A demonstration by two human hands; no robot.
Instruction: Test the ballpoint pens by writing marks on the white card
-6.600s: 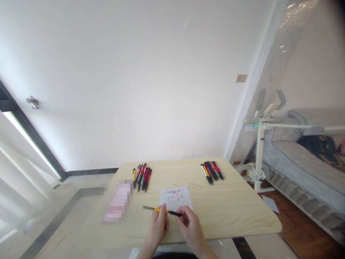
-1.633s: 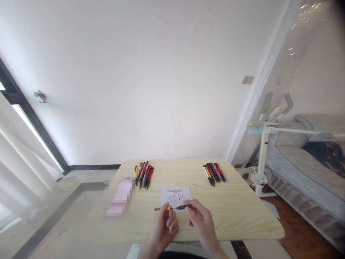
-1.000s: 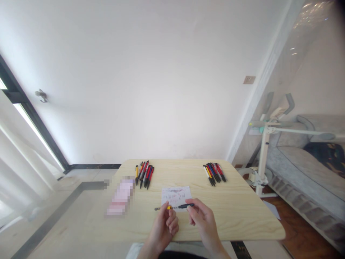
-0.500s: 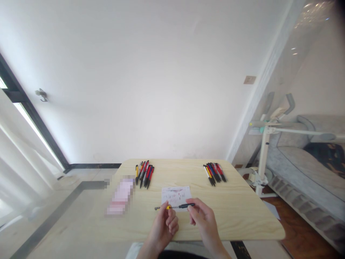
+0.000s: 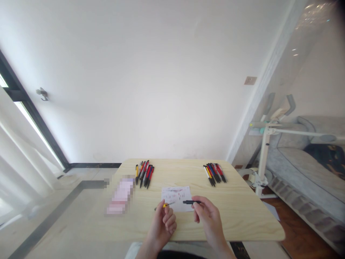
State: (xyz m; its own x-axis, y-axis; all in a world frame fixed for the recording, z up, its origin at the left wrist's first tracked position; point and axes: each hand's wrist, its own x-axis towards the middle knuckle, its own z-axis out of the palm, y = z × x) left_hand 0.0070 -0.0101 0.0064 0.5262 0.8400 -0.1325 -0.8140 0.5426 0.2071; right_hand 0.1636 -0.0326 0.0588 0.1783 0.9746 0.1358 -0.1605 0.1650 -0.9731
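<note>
My left hand [image 5: 163,223] is closed on the yellow half of a pen [image 5: 162,205], whose thin refill sticks out to the right. A short gap away, my right hand [image 5: 208,217] pinches the black front half of the pen [image 5: 189,202]. Both hands hover over the near middle of the light wooden table [image 5: 237,212], just in front of a small white paper [image 5: 175,193] with red marks.
A bundle of pens [image 5: 144,174] lies at the far left of the table, another bundle of pens [image 5: 214,172] at the far right. A blurred pink object [image 5: 120,196] lies left. A white stand [image 5: 262,158] and grey sofa [image 5: 304,162] are to the right.
The pen was in one piece, held level between both hands. Now it has come apart: my right hand has drawn the black half to the right, my left keeps the yellow half.
</note>
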